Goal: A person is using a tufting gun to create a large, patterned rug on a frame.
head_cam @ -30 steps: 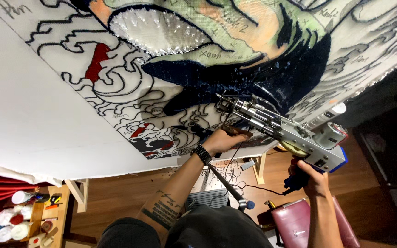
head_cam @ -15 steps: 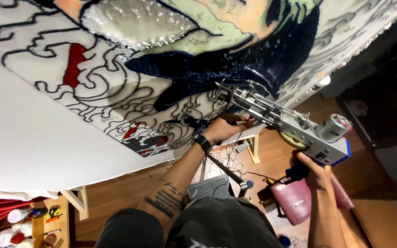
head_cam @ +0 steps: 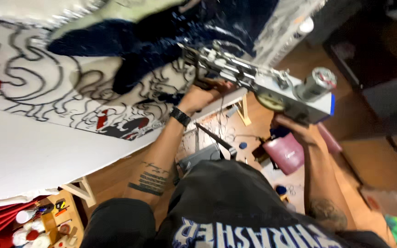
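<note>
Against stretched cloth (head_cam: 37, 147), hands seemingly gripping tufting gun (head_cam: 272, 87)

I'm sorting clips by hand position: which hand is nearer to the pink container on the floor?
The right hand: it grips the tufting gun at its rear, just above the pink container. The left hand is farther off, up at the gun's front by the stretched cloth.

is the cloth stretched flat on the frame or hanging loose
Stretched flat. The cloth lies as a smooth, taut sheet with no folds on its wooden frame, and the tufting gun, held by both hands, presses its tip against it.
</note>
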